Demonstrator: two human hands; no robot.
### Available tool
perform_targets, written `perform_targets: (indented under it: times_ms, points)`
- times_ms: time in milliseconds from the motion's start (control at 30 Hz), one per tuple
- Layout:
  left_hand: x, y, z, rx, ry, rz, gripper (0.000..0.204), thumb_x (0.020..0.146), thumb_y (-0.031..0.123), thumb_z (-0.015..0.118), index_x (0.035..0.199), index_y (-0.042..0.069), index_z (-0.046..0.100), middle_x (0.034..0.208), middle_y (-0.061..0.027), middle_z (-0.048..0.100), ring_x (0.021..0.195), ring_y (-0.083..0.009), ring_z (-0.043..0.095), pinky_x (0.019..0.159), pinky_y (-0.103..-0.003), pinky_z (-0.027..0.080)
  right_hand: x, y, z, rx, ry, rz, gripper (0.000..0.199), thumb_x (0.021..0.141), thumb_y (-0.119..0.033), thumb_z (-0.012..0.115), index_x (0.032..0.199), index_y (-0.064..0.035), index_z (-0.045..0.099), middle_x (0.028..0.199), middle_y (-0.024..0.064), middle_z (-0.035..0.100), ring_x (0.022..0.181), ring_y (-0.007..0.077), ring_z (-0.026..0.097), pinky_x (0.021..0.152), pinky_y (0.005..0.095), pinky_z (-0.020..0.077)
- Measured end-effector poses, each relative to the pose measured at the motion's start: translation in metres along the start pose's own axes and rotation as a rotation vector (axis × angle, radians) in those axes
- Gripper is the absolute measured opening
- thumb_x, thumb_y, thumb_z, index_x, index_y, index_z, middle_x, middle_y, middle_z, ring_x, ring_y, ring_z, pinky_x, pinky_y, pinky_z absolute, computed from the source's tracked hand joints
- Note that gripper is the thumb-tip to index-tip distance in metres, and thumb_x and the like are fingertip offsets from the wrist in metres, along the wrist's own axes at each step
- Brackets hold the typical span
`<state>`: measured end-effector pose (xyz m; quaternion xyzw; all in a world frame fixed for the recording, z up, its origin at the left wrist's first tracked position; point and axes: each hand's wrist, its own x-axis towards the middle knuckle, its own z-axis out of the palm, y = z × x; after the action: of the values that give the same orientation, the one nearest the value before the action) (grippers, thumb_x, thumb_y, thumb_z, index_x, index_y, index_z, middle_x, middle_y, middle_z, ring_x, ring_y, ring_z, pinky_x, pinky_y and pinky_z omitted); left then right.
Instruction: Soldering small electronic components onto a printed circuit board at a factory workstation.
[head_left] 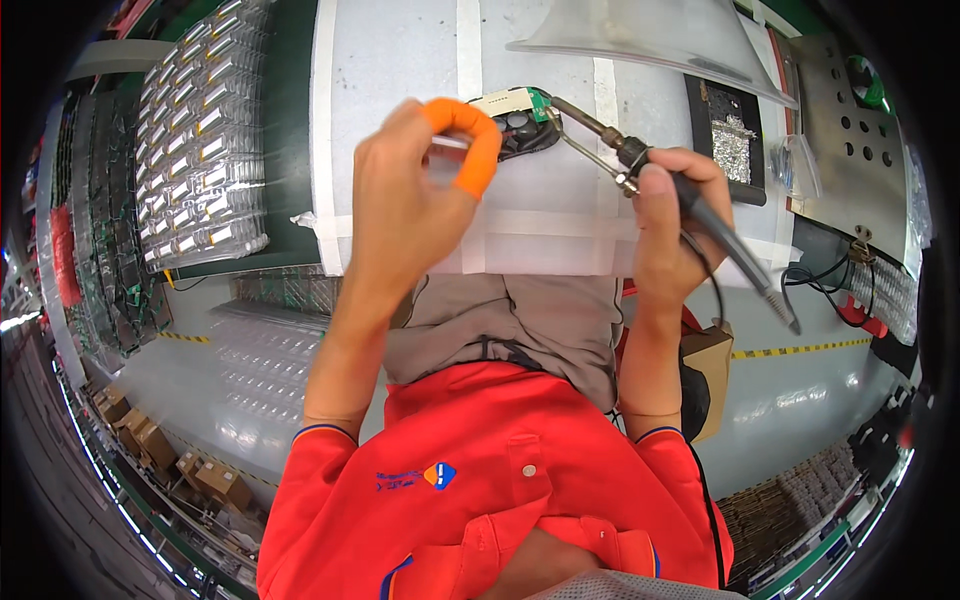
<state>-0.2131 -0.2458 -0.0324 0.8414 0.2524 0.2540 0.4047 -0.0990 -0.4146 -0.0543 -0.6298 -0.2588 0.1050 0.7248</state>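
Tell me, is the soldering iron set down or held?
Held: the right hand grips the soldering iron, its tip at the green circuit board.

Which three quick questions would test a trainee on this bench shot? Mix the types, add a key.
1. What does the right hand hold?
2. True or false: the black tray lies to the left of the green board.
3. What colour are the finger covers on the left hand?
a) blue
b) orange
c) white

Key
1. A soldering iron.
2. False: the black tray lies to the right of the green board.
3. b
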Motion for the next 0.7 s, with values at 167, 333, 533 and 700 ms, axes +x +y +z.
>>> perform_targets:
  times_ms: [167, 333, 533, 700]
  points:
    - [0.029, -0.011, 0.010, 0.046, -0.092, 0.130, 0.008, 0.076, 0.001, 0.070, 0.084, -0.001, 0.068, 0.084, -0.0110, 0.061, 0.082, -0.0275, 0.060, 0.071, -0.034, 0.049, 0.016, 0.009, 0.006, 0.074, 0.132, -0.006, 0.016, 0.089, -0.004, 0.068, 0.098, -0.0006, 0.055, 0.076, -0.0009, 0.058, 0.063, 0.0014, 0.047, 0.056, 0.0166, 0.0360]
    - [0.038, -0.018, 0.015, 0.160, -0.159, 0.154, 0.011, 0.079, 0.003, 0.072, 0.088, 0.000, 0.066, 0.086, -0.0080, 0.061, 0.078, -0.0246, 0.058, 0.069, -0.032, 0.048, 0.016, 0.017, 0.006, 0.105, 0.105, -0.083, 0.018, 0.088, -0.003, 0.068, 0.092, -0.0014, 0.050, 0.074, 0.0012, 0.056, 0.062, 0.0028, 0.047, 0.055, 0.0177, 0.0371]
    - [0.040, -0.022, 0.014, 0.192, -0.190, 0.182, 0.010, 0.079, 0.002, 0.071, 0.087, 0.000, 0.066, 0.084, -0.0086, 0.060, 0.075, -0.0242, 0.059, 0.068, -0.032, 0.048, 0.017, 0.021, 0.005, 0.126, 0.026, -0.097, 0.019, 0.087, -0.003, 0.069, 0.091, -0.0014, 0.050, 0.075, 0.0027, 0.056, 0.061, 0.0038, 0.047, 0.054, 0.0185, 0.0382]
    - [0.041, -0.020, 0.014, 0.191, -0.189, 0.213, 0.011, 0.078, 0.000, 0.072, 0.087, 0.000, 0.066, 0.083, -0.0093, 0.059, 0.073, -0.0253, 0.057, 0.066, -0.033, 0.047, 0.018, 0.022, 0.007, 0.048, 0.016, -0.094, 0.019, 0.087, -0.002, 0.068, 0.091, -0.0013, 0.049, 0.072, 0.0023, 0.055, 0.059, 0.0037, 0.046, 0.053, 0.0186, 0.0368]
